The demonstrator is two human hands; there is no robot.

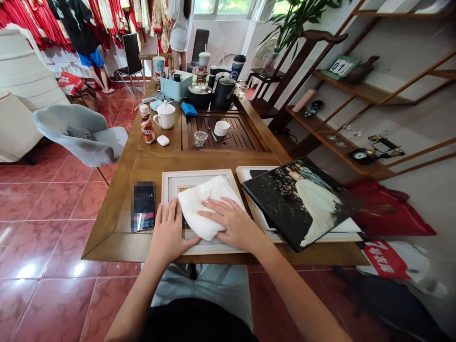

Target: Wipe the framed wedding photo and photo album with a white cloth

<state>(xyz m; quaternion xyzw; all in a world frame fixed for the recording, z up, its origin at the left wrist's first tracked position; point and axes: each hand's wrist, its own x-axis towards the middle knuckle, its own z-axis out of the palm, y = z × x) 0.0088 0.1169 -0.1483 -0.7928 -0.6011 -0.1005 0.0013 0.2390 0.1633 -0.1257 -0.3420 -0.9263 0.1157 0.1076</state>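
In the head view, both hands are at the lower middle of the frame, over a pale-bordered picture frame (217,248) lying on a wooden table (117,209). A white cloth (201,209) lies crumpled across the middle of the picture frame, hiding most of what is inside its border. The right hand (228,222) lies flat on the cloth, its fingers spread and pointing to the left. The left hand (170,235) rests palm down on the left border, fingers extended toward the top of the view and thumb out to the right, near the cloth's lower edge; whether that thumb touches the cloth is hard to tell.

Just left of the left hand lies a phone (143,206), partly blurred. To the right, a dark photo panel (285,204) showing a pale gown lies tilted over a second frame (245,175). Toward the upper middle are a bottle (147,124), a lidded white mug (165,115) and a slatted tea tray (245,135) bearing a small white cup (221,128). Two people stand in the upper left of the view.
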